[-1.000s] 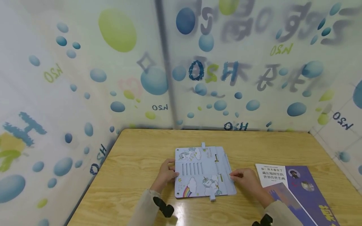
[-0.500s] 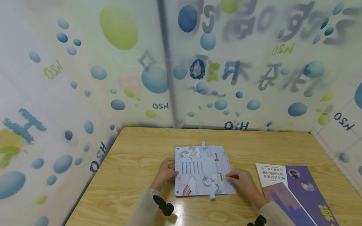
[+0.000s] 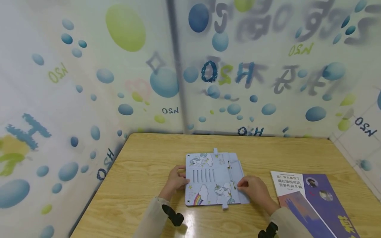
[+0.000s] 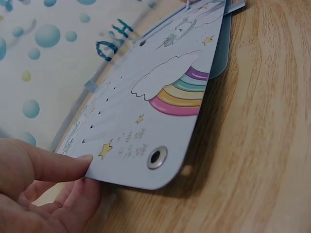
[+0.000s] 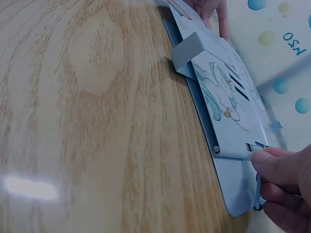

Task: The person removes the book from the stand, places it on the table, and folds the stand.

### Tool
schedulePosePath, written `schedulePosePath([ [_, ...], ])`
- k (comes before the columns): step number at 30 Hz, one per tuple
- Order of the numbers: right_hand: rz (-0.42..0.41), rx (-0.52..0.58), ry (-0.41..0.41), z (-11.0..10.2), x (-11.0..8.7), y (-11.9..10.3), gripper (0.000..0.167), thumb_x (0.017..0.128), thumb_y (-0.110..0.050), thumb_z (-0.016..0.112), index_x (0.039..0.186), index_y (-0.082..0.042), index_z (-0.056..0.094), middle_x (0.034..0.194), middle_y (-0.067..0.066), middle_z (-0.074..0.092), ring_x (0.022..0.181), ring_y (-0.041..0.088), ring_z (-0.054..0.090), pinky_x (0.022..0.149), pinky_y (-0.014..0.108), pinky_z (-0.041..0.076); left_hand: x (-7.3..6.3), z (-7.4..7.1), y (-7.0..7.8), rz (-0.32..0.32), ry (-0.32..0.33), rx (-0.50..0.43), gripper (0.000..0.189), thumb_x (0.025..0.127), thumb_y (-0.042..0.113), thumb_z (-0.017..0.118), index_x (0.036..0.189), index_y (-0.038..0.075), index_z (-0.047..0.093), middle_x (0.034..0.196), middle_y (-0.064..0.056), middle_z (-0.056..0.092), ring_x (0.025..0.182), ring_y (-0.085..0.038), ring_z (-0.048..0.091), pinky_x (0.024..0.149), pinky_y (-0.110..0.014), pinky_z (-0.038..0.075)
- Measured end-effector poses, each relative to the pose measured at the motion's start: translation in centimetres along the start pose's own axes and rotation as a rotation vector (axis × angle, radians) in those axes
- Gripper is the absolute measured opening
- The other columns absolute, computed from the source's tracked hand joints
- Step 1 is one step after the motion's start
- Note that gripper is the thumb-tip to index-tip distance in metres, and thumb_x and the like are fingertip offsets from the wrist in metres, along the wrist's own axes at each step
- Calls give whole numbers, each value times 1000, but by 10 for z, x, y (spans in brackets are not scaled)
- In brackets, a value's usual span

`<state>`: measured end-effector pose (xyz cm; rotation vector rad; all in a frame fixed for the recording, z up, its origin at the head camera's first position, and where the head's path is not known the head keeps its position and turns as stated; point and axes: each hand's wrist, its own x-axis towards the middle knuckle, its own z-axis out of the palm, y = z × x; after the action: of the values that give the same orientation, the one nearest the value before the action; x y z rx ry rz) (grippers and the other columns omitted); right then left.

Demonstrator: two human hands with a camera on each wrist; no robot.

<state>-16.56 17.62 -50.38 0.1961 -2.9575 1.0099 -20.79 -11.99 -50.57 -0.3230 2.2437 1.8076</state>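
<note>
A light-blue folding book stand (image 3: 220, 175) with unicorn, cloud and rainbow prints lies flat in the middle of the table in the head view. My left hand (image 3: 176, 181) pinches its left edge between thumb and fingers; the left wrist view shows that corner (image 4: 156, 158), with its metal eyelet, raised slightly off the wood. At the stand's right side, my right hand (image 3: 256, 191) pinches a thin wire bar (image 5: 258, 187) beside a slot in the panel. Fingers partly hide the bar. Clips (image 5: 189, 51) jut from the near and far edges.
To the right lie a purple-and-white book (image 3: 322, 185) and, overlapping it, another book with a painted cover (image 3: 300, 211). The wooden table (image 3: 143, 165) meets bubble-printed wall sheets (image 3: 143, 122) at its back and left edges.
My right hand has shifted slightly left from the stand's right edge, and the wire bar there now stands out from the panel. My left hand keeps its grip on the left edge.
</note>
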Motion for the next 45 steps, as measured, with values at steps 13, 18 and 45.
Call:
schedulePosePath([
  [13,1,-25,-56,-1,2,-5,17,72,-6,75,66,-17,63,67,-8,55,61,7,47,56,26,41,-1,-2,1,6,-1,-7,59,72,-19,63,125,0,45,87,-15,61,66,-19,59,53,-29,50],
  [18,-22,-20,-39,-3,3,-3,16,73,-8,75,68,-18,63,68,-9,55,62,5,48,57,25,42,-2,-7,6,39,-52,-16,62,71,-18,63,127,-3,42,91,-20,62,70,-21,60,57,-33,51],
  [45,-333,349,-330,1,-51,-18,9,80,-15,70,80,-7,66,75,-12,60,68,0,54,60,21,48,58,43,84,142,-254,238,41,91,12,53,130,1,47,111,-16,57,95,-26,57,77,-38,48],
])
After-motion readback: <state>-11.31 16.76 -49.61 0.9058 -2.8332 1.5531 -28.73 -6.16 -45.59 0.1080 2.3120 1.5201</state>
